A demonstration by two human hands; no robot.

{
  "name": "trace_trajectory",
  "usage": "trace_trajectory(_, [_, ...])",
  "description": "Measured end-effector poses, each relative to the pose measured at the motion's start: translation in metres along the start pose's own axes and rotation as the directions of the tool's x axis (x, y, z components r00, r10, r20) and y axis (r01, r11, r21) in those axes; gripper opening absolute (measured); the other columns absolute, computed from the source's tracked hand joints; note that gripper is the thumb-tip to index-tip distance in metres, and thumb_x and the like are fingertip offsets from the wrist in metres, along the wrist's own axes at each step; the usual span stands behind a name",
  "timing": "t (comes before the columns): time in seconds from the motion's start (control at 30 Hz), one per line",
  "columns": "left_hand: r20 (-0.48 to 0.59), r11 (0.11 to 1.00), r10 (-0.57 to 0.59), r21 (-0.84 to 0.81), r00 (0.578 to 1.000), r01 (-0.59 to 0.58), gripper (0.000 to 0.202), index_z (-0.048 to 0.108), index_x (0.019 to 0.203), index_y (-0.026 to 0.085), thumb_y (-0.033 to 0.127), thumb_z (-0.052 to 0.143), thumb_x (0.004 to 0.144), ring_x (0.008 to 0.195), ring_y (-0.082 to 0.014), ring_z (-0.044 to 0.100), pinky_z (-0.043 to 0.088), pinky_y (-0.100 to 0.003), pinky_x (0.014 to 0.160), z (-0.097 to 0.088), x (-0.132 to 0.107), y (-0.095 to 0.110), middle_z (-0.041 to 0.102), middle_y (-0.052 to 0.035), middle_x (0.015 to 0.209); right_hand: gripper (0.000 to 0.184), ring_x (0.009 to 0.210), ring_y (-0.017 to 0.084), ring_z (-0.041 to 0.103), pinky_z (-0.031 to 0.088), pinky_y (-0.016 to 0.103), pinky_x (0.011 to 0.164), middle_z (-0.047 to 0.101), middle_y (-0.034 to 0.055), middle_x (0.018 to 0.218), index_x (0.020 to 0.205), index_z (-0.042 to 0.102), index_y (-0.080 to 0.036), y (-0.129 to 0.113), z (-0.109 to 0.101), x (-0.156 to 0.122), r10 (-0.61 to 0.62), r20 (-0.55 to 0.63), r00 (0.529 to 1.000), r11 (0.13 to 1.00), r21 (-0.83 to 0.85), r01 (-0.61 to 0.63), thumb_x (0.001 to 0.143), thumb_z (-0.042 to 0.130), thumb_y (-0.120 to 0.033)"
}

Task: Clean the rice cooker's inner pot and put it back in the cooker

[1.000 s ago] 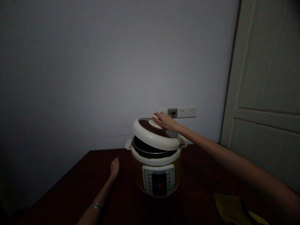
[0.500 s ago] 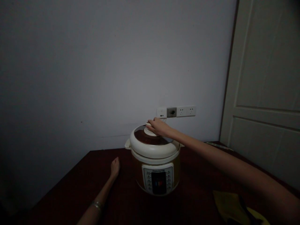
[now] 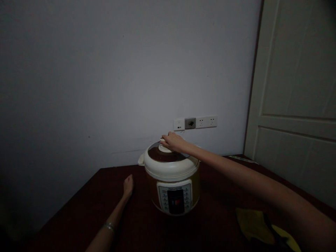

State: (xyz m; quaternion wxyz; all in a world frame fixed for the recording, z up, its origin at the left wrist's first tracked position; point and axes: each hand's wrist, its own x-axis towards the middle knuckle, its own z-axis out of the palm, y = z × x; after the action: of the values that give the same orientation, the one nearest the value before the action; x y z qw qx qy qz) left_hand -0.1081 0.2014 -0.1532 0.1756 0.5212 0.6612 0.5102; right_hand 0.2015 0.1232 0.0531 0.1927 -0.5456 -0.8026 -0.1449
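A cream and gold electric pressure cooker (image 3: 172, 187) stands on a dark red table (image 3: 78, 217), its control panel facing me. Its cream lid (image 3: 168, 166) with a brown centre sits level on the pot. My right hand (image 3: 173, 141) reaches over from the right and is closed on the lid's knob. My left hand (image 3: 128, 186) rests on the table just left of the cooker, fingers loosely curled with nothing in them. A bracelet circles my left wrist.
A white wall stands close behind the cooker with a row of sockets (image 3: 195, 123) just above it. A cream door (image 3: 296, 98) is at the right. A yellow cloth (image 3: 262, 229) lies on the table's front right.
The lid was tilted and raised over the open pot; my right hand has brought it down so that it sits flat on the cooker. My left hand has not moved.
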Motion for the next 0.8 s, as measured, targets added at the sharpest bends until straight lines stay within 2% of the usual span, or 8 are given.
trace_trajectory(0.33, [0.01, 0.995, -0.027, -0.093, 1.0, 0.028, 0.037, 0.038, 0.052, 0.021, 0.053, 0.041, 0.071, 0.048, -0.0134, 0.04, 0.034, -0.025, 0.046, 0.001, -0.004, 0.004, 0.036, 0.0045, 0.046, 0.046, 0.101, 0.031, 0.056, 0.043, 0.038, 0.08, 0.056, 0.0219, 0.11, 0.118, 0.053, -0.012, 0.001, 0.002, 0.003, -0.006, 0.013, 1.0, 1.0, 0.027, 0.006, 0.093, 0.032, -0.045])
trace_trajectory(0.43, [-0.004, 0.989, -0.039, -0.143, 0.999, 0.038, 0.036, 0.037, 0.052, 0.022, 0.053, 0.044, 0.068, 0.045, -0.0124, 0.038, 0.033, -0.025, 0.043, 0.001, -0.009, 0.008, 0.034, 0.0054, 0.045, 0.048, 0.102, 0.032, 0.057, 0.043, 0.039, 0.082, 0.057, 0.0233, 0.111, 0.12, 0.052, -0.01, 0.002, 0.002, 0.008, -0.022, 0.043, 0.999, 0.999, 0.045, 0.02, 0.092, 0.034, -0.044])
trace_trajectory(0.53, [-0.02, 0.978, -0.05, -0.203, 0.999, 0.045, 0.033, 0.036, 0.051, 0.022, 0.051, 0.044, 0.066, 0.039, -0.0109, 0.035, 0.031, -0.024, 0.04, -0.002, -0.011, 0.017, 0.033, 0.0062, 0.042, 0.055, 0.103, 0.031, 0.058, 0.043, 0.038, 0.085, 0.058, 0.0234, 0.114, 0.123, 0.051, -0.009, 0.004, -0.004, 0.014, -0.044, 0.1, 0.994, 0.996, 0.077, 0.036, 0.09, 0.037, -0.05])
trace_trajectory(0.6, [-0.038, 0.969, -0.046, -0.244, 0.998, 0.036, 0.031, 0.035, 0.051, 0.023, 0.049, 0.041, 0.065, 0.036, -0.0102, 0.034, 0.03, -0.023, 0.038, -0.008, -0.006, 0.03, 0.032, 0.0063, 0.04, 0.063, 0.108, 0.03, 0.057, 0.042, 0.036, 0.089, 0.057, 0.0223, 0.12, 0.128, 0.048, -0.009, 0.009, -0.012, 0.016, -0.066, 0.144, 0.987, 0.991, 0.123, 0.048, 0.089, 0.034, -0.056])
trace_trajectory(0.67, [-0.059, 0.959, -0.02, -0.282, 0.998, 0.003, 0.028, 0.035, 0.051, 0.023, 0.046, 0.037, 0.066, 0.035, -0.0099, 0.034, 0.03, -0.023, 0.037, -0.018, 0.006, 0.052, 0.033, 0.0059, 0.041, 0.068, 0.117, 0.028, 0.051, 0.039, 0.035, 0.095, 0.052, 0.0206, 0.13, 0.132, 0.045, -0.008, 0.02, -0.024, 0.014, -0.086, 0.177, 0.98, 0.978, 0.202, 0.05, 0.09, 0.03, -0.059])
trace_trajectory(0.73, [-0.065, 0.948, 0.045, -0.313, 0.997, -0.063, 0.025, 0.038, 0.053, 0.022, 0.043, 0.036, 0.066, 0.037, -0.0098, 0.036, 0.031, -0.022, 0.038, -0.03, 0.022, 0.085, 0.036, 0.0052, 0.043, 0.067, 0.122, 0.027, 0.047, 0.034, 0.035, 0.101, 0.048, 0.0179, 0.135, 0.131, 0.047, -0.008, 0.039, -0.034, 0.008, -0.09, 0.141, 0.986, 0.954, 0.298, 0.044, 0.09, 0.028, -0.058])
trace_trajectory(0.8, [-0.046, 0.933, 0.136, -0.331, 0.99, -0.144, 0.023, 0.044, 0.059, 0.021, 0.042, 0.039, 0.067, 0.04, -0.0102, 0.039, 0.031, -0.021, 0.038, -0.039, 0.033, 0.13, 0.041, 0.0042, 0.048, 0.06, 0.118, 0.026, 0.05, 0.035, 0.036, 0.1, 0.054, 0.016, 0.13, 0.124, 0.055, -0.01, 0.065, -0.04, -0.005, -0.052, 0.024, 0.998, 0.923, 0.382, 0.039, 0.092, 0.029, -0.053])
